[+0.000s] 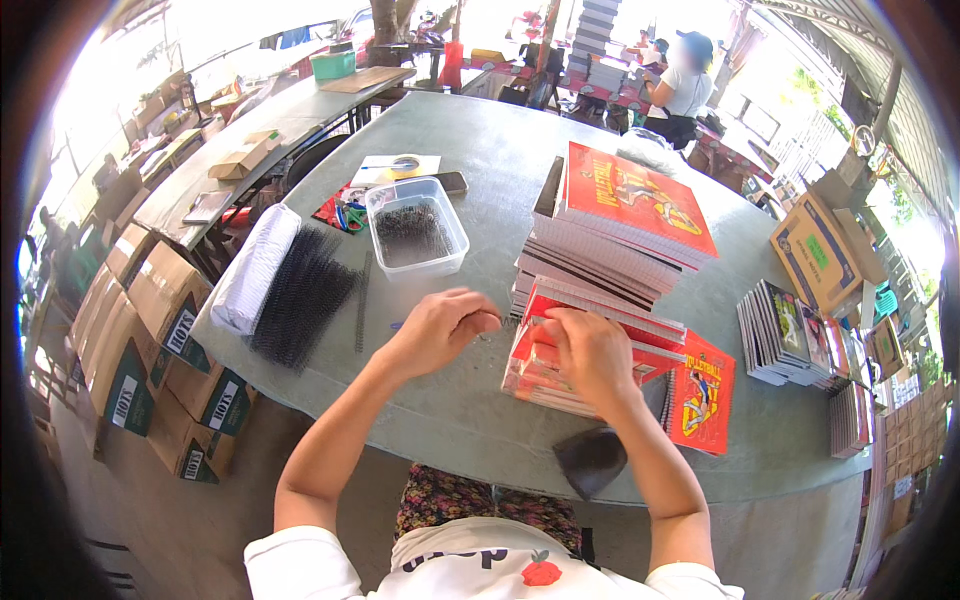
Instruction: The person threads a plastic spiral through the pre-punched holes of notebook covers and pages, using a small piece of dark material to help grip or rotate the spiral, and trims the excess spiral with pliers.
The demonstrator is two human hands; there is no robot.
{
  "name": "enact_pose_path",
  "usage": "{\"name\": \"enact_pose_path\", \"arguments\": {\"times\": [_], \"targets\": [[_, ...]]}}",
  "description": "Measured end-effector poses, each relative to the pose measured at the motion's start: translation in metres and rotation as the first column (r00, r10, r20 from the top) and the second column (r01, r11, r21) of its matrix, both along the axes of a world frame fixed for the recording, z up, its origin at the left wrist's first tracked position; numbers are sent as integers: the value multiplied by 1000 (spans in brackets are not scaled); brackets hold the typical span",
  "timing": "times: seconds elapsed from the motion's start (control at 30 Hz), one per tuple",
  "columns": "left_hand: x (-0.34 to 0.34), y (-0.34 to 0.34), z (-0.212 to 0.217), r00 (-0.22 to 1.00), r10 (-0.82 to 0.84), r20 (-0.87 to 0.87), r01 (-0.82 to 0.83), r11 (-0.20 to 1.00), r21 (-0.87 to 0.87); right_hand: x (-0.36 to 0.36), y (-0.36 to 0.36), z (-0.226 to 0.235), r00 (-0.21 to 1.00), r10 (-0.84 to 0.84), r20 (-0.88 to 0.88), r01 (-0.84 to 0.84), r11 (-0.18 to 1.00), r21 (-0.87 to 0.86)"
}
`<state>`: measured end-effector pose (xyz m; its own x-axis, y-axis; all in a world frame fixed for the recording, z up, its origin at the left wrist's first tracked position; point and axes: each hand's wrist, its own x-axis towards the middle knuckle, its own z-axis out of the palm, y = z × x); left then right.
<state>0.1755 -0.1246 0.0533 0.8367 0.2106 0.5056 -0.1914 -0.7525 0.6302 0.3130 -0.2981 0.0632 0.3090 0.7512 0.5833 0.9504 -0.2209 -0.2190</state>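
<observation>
1. The left hand (450, 322), on the person's side of the plastic tub (430, 268), has curled fingers; whether they pinch anything cannot be told.
2. Right of the tub, the right hand (590, 355) bends its fingers over red notebooks (525, 370), grip unclear.

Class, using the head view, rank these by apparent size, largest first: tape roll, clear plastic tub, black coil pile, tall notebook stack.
1. Tall notebook stack
2. Black coil pile and clear plastic tub: too alike to rank
3. Tape roll
</observation>
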Motion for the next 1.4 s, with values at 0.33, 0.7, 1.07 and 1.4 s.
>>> {"name": "enact_pose_path", "arguments": {"times": [0.33,0.7,1.07,1.4], "targets": [[10,-22,11,996,79,32,-79,997,-16,2,9,-8,981,87,-172,-63,988,142],[-26,-145,106,341,-809,479,738,546,397,-1,0,-9,998,50,-23,-49,998,35],[69,-157,-117,972,-227,-61,233,965,117,4,11,-17,921,265,-286,-222,959,175],[65,-194,-131,912,-356,-205,294,914,-281,2,10,-21,929,351,-117,-320,922,219]]}}
